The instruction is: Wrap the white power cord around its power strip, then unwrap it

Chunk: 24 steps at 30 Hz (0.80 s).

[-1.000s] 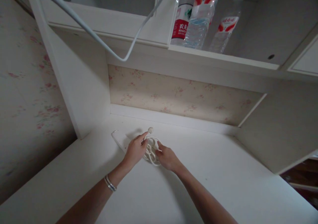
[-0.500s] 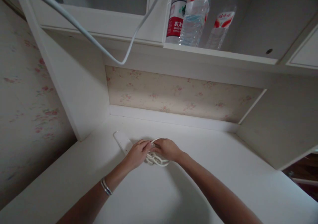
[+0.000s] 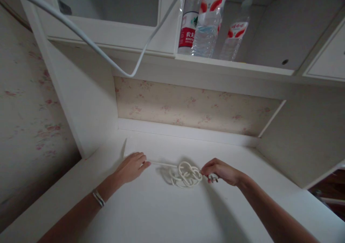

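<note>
A white power strip (image 3: 130, 146) lies at the back left of the white desktop, partly hidden under my left hand (image 3: 132, 166). The fingers of that hand are closed over its near end, where the cord comes out. From there the white cord (image 3: 188, 174) runs right, pulled straight at first, then gathers in a loose knotted tangle just above the desktop. My right hand (image 3: 221, 172) is closed on the plug (image 3: 213, 177) at the cord's other end; its metal prongs point down toward me.
Overhead, an open shelf (image 3: 234, 64) holds several plastic bottles (image 3: 206, 38). A thick pale rod or cable (image 3: 107, 58) bends across the upper left, close to the camera. Side panels (image 3: 91, 102) and a low back ledge (image 3: 188, 131) bound the white desktop (image 3: 161, 210).
My hands have moved apart, left hand to the left onto the power strip, right hand to the right with the plug. The cord tangle has shifted right and now hangs stretched between them.
</note>
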{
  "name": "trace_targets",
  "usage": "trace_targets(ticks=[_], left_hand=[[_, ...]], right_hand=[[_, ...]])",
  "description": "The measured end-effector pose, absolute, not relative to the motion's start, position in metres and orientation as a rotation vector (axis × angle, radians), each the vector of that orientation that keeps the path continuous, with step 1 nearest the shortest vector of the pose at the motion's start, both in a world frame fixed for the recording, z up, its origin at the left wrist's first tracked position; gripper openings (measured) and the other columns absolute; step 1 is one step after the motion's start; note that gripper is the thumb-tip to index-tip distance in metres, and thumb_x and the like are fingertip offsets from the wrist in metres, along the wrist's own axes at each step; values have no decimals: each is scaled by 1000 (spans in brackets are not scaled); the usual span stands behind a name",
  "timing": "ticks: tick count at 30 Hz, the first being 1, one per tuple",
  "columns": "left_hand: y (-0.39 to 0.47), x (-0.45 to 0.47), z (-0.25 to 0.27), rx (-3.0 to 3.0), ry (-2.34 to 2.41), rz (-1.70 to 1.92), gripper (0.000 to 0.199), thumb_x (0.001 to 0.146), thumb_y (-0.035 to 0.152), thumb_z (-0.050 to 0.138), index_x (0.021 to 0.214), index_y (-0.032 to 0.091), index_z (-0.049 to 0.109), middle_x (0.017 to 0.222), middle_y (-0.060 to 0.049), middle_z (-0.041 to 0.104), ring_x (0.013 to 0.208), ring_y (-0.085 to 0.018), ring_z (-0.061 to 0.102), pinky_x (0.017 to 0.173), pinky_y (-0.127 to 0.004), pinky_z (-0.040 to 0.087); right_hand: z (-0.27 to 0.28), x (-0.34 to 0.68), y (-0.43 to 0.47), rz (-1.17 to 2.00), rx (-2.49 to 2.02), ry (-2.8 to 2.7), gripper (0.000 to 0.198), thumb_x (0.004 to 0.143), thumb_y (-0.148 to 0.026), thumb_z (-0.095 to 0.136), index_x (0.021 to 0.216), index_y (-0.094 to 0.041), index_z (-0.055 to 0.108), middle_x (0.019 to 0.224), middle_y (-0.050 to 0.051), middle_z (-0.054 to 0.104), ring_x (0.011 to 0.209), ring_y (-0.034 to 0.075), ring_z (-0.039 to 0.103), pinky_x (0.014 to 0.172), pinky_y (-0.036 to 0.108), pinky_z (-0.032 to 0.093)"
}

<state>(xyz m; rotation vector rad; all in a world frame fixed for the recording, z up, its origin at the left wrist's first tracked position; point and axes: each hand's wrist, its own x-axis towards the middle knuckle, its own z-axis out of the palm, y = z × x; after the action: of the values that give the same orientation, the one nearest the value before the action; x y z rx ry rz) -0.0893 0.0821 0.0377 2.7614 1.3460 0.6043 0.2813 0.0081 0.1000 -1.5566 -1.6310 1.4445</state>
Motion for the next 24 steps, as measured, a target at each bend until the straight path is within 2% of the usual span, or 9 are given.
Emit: trace_targets(ticks=[3, 5, 8, 11, 14, 18, 21, 24], left_hand=[[82, -90, 41, 2874, 1287, 584, 26, 90, 38, 41, 79, 20, 55, 84, -5, 58, 82, -21, 53, 77, -33, 39], [85, -94, 43, 2902, 1323, 581, 21, 91, 26, 39, 79, 20, 54, 85, -6, 57, 83, -21, 52, 78, -34, 39], [95, -109, 43, 2888, 1510, 612, 19, 87, 15, 38, 78, 20, 55, 86, -8, 57, 85, -23, 52, 79, -35, 38], [105, -126, 44, 2763, 1671, 791, 15, 87, 22, 41, 85, 19, 56, 91, -9, 59, 89, -24, 54, 81, -36, 40], [111, -132, 54, 2477, 1766, 1123, 24, 87, 37, 43, 96, 19, 55, 97, -8, 62, 91, -22, 57, 83, -32, 42], [122, -131, 83, 2122, 1846, 1338, 31, 87, 42, 37, 90, 20, 58, 86, -2, 65, 81, -17, 59, 73, -24, 44], [134, -133, 107, 2061, 1930, 1149, 36, 86, 38, 31, 90, 18, 60, 74, 0, 64, 68, -15, 58, 59, -21, 41], [147, -137, 121, 2219, 1851, 705, 36, 80, 36, 34, 83, 18, 64, 74, -1, 66, 69, -16, 59, 59, -21, 40]], right_hand=[[99, 292, 0, 1434, -1531, -1550, 16, 67, -27, 60, 62, -12, 64, 56, 1, 60, 53, 12, 54, 52, 22, 39], [98, 290, -5, 1522, -1429, -1480, 16, 65, -27, 62, 73, -13, 65, 59, 1, 61, 55, 13, 55, 53, 23, 42], [97, 288, -12, 1648, -1259, -1359, 31, 63, -23, 64, 94, -17, 62, 62, 0, 62, 54, 13, 56, 51, 24, 43], [92, 288, -17, 1670, -1172, -1340, 21, 64, -23, 64, 83, -14, 65, 60, 3, 64, 50, 13, 56, 49, 24, 42], [84, 283, -18, 1704, -1049, -1287, 13, 63, -22, 62, 70, -12, 67, 53, 5, 62, 45, 14, 55, 46, 24, 39], [77, 259, -13, 1732, -798, -1044, 13, 66, -22, 58, 70, -15, 67, 47, 1, 56, 42, 13, 52, 44, 23, 38], [74, 240, -9, 1719, -634, -848, 11, 69, -23, 56, 69, -17, 66, 46, -2, 51, 45, 11, 50, 52, 23, 43], [67, 229, -7, 1730, -510, -736, 12, 73, -21, 53, 70, -18, 65, 46, -4, 50, 45, 10, 48, 64, 27, 48]])
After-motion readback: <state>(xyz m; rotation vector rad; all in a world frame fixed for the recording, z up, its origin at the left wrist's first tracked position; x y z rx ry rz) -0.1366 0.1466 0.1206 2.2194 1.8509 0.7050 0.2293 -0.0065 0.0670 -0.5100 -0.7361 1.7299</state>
